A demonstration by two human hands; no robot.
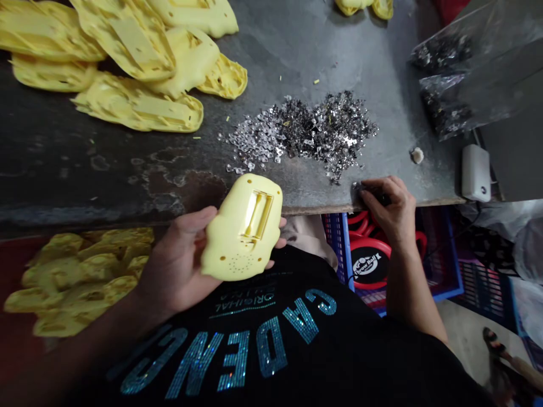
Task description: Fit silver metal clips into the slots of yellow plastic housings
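Observation:
My left hand (182,254) is wrapped round a yellow plastic toy shell (216,243) held in front of my chest. The shell's outer side faces me, showing an open battery compartment (259,217), screw holes and a cluster of speaker holes. At the table's front edge, my right hand (392,206) has thumb and fingers drawn together, with small dark metal bits by the fingertips; what exactly lies inside its grip is hidden. Just beyond both hands, a heap of small shiny metal battery contacts (309,130) is spread on the grey table (292,51).
More yellow shells (136,107) are piled at the table's left, others in a red container (21,356) below. Plastic bags of metal parts (445,102) and a white box (475,172) stand at right. Under the edge, a blue crate (449,282) holds red-rimmed discs (369,249).

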